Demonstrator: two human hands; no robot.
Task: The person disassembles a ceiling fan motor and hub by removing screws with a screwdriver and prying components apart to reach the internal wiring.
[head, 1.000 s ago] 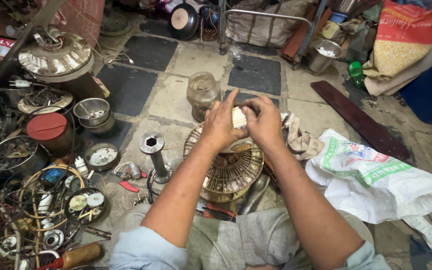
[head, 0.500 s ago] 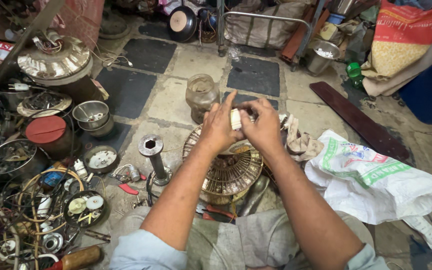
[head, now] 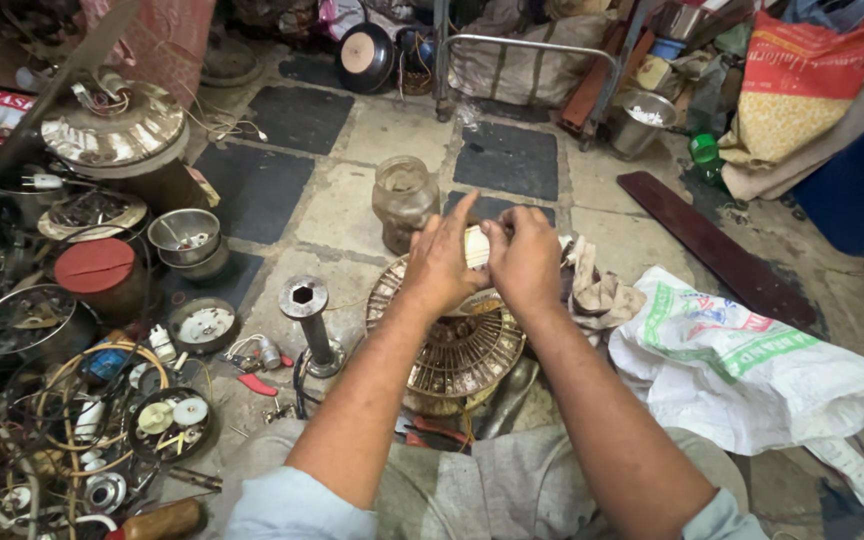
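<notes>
bare forearms, pale blue sleeves rolled above the elbows, grey-green trousers over the lap

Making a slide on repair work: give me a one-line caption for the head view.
Left hand and right hand hold a small pale part above a round metal fan grille.

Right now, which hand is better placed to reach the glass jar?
Left, probably. The left hand sits just below and beside the jar, fingers raised toward it. The right hand is farther over, pinching the pale part above the fan motor.
</notes>
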